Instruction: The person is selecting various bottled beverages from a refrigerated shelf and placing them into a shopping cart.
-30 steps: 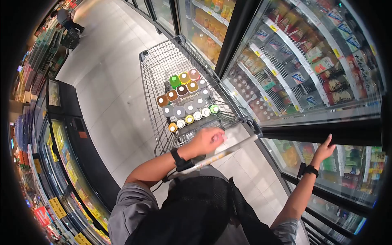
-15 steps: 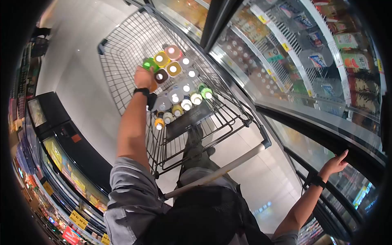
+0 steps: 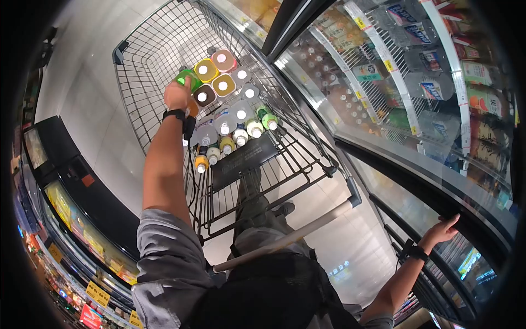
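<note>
In the shopping cart [image 3: 219, 174], my left hand [image 3: 177, 95] is closed around a green bottle [image 3: 188, 78] at the left end of a cluster of bottles. Right beside it stand a dark-brown-topped bottle [image 3: 205, 95] and a yellow-rimmed bottle [image 3: 206, 69]. Nearer to me are several clear bottles [image 3: 225, 122] and a row of small capped bottles, among them an orange one [image 3: 201, 160] and a light green one [image 3: 268, 118]. Far to the right, my right hand [image 3: 440, 232] grips the edge of a black-framed glass fridge door [image 3: 416, 178], its fingers partly hidden.
Behind the glass on the right, fridge shelves [image 3: 402, 71] hold bottles and packs. The cart's handlebar [image 3: 285, 238] crosses in front of my body. On the left runs a black chest freezer [image 3: 82, 186]. Pale floor tiles [image 3: 76, 88] lie beyond the cart.
The cart and its bottles have shifted slightly left and up in view. My left hand stays at the green bottle. My right hand remains at the door, a little lower in view.
</note>
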Action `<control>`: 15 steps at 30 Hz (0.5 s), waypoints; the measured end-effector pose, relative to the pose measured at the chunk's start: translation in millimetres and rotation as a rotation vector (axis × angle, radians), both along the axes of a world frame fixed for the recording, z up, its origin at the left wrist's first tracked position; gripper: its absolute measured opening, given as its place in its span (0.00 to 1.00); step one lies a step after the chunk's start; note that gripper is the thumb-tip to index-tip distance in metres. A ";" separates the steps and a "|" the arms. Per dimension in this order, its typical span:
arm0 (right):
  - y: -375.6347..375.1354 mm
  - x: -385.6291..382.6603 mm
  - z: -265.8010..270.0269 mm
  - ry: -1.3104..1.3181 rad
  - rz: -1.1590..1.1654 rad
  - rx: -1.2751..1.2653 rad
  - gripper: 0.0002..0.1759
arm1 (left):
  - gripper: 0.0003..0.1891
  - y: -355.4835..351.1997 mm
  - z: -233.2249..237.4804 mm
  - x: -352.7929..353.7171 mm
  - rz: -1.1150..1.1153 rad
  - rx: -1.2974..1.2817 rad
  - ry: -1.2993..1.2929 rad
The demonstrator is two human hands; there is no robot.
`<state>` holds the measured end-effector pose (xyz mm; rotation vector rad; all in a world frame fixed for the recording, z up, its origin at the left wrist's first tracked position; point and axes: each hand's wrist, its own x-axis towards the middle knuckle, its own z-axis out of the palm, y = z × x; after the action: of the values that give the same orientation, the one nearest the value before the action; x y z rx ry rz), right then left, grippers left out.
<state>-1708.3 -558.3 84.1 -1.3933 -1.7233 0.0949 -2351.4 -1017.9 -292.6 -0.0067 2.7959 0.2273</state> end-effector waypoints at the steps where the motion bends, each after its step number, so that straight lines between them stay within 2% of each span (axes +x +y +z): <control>1: 1.5 2.3 -0.3 0.005 0.009 -0.005 0.24 | 0.32 0.9 16.8 4.4 -0.004 0.025 0.025; 4: 0.1 -6.1 -4.6 0.052 0.027 0.017 0.24 | 0.32 -15.5 44.4 7.9 -0.034 0.074 0.124; 6: -1.3 -8.7 -6.6 0.095 0.028 0.051 0.23 | 0.31 -27.5 69.0 11.3 -0.236 0.044 0.291; 7: 0.5 -7.3 -8.1 0.146 0.040 0.029 0.23 | 0.29 -30.9 86.4 16.2 -0.217 0.157 0.317; 8: 2.1 -6.4 -8.7 0.198 0.053 0.008 0.22 | 0.29 -34.9 102.3 20.0 -0.215 0.158 0.343; 10: -2.3 -13.9 -7.8 0.286 0.092 -0.012 0.19 | 0.29 -41.2 130.7 28.3 -0.154 0.409 0.414; 12: 18.9 11.0 -22.8 0.214 0.019 0.016 0.20 | 0.26 -48.0 167.0 38.9 -0.198 0.500 0.494; 13: -0.9 -16.8 -9.9 0.102 0.063 0.208 0.21 | 0.24 -50.0 191.1 48.4 -0.218 0.564 0.506; 14: -17.9 -40.5 4.6 0.170 0.134 0.259 0.24 | 0.23 -52.4 218.9 58.4 -0.240 0.626 0.522; 15: -11.5 -31.2 1.4 0.166 0.092 0.188 0.25 | 0.18 -52.0 248.1 72.9 -0.266 0.691 0.555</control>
<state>-1739.5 -569.8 85.5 -1.1374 -1.6143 0.0946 -2278.5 -1069.9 -44.5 0.6762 3.0200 1.2724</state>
